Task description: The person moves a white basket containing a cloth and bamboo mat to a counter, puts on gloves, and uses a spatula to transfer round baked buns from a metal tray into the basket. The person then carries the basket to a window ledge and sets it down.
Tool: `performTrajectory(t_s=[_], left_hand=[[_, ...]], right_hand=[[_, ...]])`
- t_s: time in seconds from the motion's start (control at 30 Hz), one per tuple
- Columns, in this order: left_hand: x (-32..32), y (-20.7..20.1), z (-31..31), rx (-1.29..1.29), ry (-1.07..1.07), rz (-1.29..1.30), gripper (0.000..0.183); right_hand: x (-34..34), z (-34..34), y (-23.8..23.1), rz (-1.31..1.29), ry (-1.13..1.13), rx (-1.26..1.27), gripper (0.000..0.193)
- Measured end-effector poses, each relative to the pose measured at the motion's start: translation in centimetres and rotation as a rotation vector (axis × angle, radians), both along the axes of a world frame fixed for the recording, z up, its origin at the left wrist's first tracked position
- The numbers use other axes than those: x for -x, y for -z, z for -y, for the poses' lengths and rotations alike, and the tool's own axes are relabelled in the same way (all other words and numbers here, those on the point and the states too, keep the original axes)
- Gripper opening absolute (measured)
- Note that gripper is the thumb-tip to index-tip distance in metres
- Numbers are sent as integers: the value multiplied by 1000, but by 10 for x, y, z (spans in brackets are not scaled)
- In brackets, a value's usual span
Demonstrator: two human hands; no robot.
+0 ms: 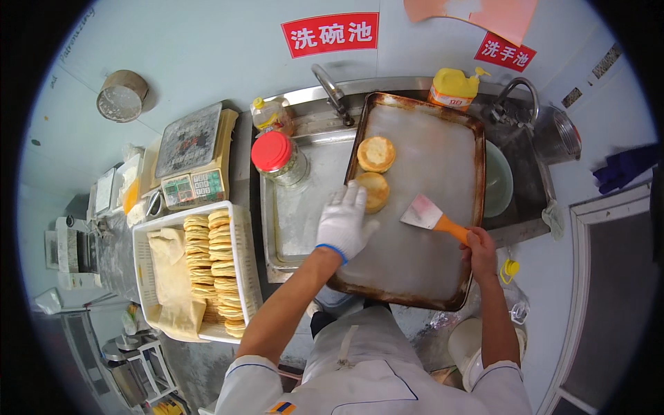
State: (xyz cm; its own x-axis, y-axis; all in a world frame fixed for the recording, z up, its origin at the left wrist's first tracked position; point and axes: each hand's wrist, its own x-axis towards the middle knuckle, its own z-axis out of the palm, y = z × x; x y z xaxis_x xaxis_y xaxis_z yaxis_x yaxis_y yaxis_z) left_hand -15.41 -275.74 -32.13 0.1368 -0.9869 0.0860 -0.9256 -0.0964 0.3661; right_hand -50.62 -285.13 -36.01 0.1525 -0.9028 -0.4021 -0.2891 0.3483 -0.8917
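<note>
A large dark-rimmed baking tray [432,277] lies across the sinks. Two round golden flatbreads stand out at its left side, a far one [376,153] and a nearer one [374,193]. My left hand [344,220], in a white knit glove with a blue cuff, is stretched out with its fingertips at the nearer flatbread's left edge; whether they touch it I cannot tell. Its fingers are extended and the thumb sticks out. My bare right hand [479,254] grips the orange handle of a scraper [436,219], whose wide blade points left over the tray's middle.
On the left, a white plastic basket [247,273] holds stacked flatbreads [223,249] and a cloth [169,277]. A scale [190,155] stands behind it. A red-lidded jar [279,159], yellow jug [453,88] and two faucets [332,90] surround the tray. A pale green basin [499,180] sits right.
</note>
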Motion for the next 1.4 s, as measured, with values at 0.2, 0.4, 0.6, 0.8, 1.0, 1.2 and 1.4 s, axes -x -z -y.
performTrajectory(t_s=[0.2,0.4,0.6,0.8,1.0,1.2,1.4], left_hand=[[29,37,59,-119,-20,104,79],[31,13,49,-153,-47,21,87],[-4,-16,123,0,67,164,75],[-10,11,155,-128,60,258,74],[-9,21,150,-16,58,247,76],[-13,29,157,-62,-6,202,77],[-26,35,148,-148,-67,-81,83]], right_hand=[[-37,39,34,89,-205,-136,30],[-89,31,19,348,-215,-186,30],[-131,77,13,531,-79,-108,30],[-127,91,24,414,17,-204,30],[-40,89,11,178,18,-118,30],[-76,120,41,255,-79,-109,31],[-117,116,64,370,-90,-42,30]])
